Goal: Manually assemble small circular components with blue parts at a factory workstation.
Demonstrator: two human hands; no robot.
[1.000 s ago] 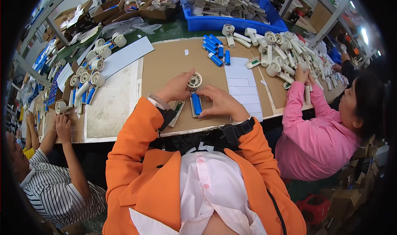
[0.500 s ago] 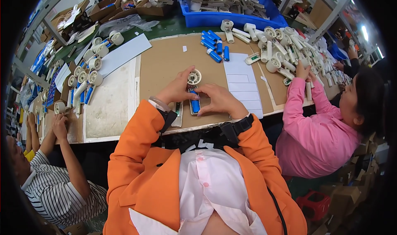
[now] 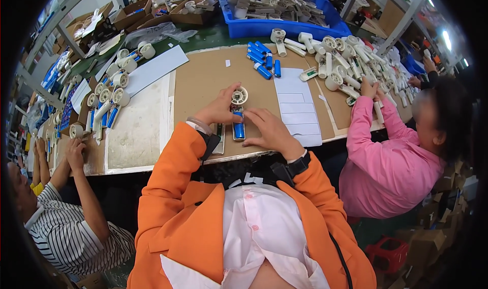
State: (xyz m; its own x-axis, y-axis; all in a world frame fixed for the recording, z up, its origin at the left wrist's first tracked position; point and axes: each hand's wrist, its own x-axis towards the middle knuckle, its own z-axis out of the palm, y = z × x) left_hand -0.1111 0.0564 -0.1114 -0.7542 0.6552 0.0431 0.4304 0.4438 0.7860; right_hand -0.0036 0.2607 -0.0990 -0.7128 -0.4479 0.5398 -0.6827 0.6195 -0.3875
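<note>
Over the cardboard (image 3: 199,83), the white fan housing (image 3: 239,95) with its blue battery (image 3: 239,130) is pinched by the left hand (image 3: 218,109); the right hand (image 3: 273,131) is spread at 4 o'clock. Flanking it, a half-shell (image 3: 219,147) is set at 7, loose batteries (image 3: 263,71) at 1, heaped housings (image 3: 334,81) at 2. Room is left at 10; the table edge (image 3: 234,158) is met at 6.

No lettering, number or sign legible in the head view. Ruled paper (image 3: 300,108) on the bench (image 3: 134,141): dark lines visible, any writing too small to read. Blue battery (image 3: 239,126) in the white casing (image 3: 238,137), loose blue batteries (image 3: 262,70), small white scrap (image 3: 227,63): any print likewise unreadable.
</note>
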